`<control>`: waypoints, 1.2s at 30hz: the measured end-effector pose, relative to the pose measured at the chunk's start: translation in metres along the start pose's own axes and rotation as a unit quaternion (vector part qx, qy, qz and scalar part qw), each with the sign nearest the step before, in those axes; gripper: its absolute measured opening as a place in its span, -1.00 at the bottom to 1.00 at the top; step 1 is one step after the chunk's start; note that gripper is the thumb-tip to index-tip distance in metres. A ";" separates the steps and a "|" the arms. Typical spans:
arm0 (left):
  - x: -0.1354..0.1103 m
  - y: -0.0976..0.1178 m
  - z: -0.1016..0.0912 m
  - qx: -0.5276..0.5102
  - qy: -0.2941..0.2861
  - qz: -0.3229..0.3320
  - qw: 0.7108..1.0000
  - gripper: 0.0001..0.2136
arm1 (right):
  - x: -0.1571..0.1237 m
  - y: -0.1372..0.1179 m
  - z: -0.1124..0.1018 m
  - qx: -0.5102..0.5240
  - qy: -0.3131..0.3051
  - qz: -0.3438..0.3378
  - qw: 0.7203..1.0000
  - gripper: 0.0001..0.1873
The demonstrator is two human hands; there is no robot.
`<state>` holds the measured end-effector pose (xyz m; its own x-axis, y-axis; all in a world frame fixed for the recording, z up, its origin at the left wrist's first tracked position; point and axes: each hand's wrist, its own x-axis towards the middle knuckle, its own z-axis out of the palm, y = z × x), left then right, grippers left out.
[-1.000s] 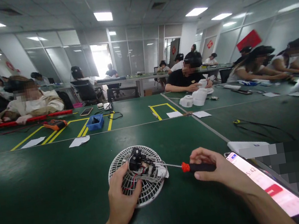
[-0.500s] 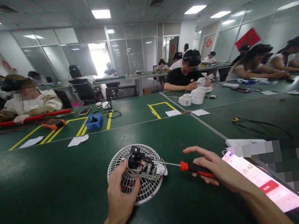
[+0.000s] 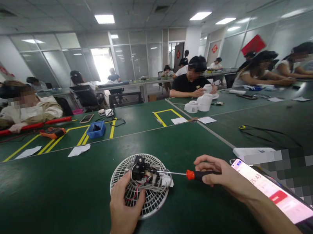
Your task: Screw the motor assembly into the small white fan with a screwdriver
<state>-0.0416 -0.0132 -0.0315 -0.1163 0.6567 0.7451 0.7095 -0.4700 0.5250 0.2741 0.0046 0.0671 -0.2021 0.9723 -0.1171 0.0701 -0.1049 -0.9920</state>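
A round white fan grille (image 3: pixel 118 176) lies flat on the green table (image 3: pixel 40 206) in front of me. On it sits a small motor assembly (image 3: pixel 148 175) with a black body, red wires and a white part. My left hand (image 3: pixel 125 211) rests on the grille's near side, thumb and fingers pressed against the assembly. My right hand (image 3: pixel 222 176) is closed round the black and red handle of a screwdriver (image 3: pixel 195 174). The screwdriver's thin shaft points left, with its tip in the assembly.
A phone (image 3: pixel 272 193) with a lit screen lies under my right forearm, next to a white box (image 3: pixel 251 150). A black cable (image 3: pixel 266 133) trails at right. Further off are a blue bin (image 3: pixel 95 129), paper slips, and several seated people at work.
My right hand shifted its hold on the screwdriver handle, fingers lifting and then closing again. The view drifted slightly. My left hand stayed on the grille.
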 end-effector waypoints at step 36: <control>0.002 0.008 -0.005 -0.081 -0.021 -0.090 0.992 -0.07 | 0.004 0.024 0.029 -0.329 0.034 -0.101 0.938 -0.65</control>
<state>-0.0399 -0.0186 -0.0235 -0.1994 0.7612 0.6171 0.5585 -0.4292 0.7099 0.2471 -0.0004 0.0416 -0.2154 0.9719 0.0947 0.6293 0.2123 -0.7476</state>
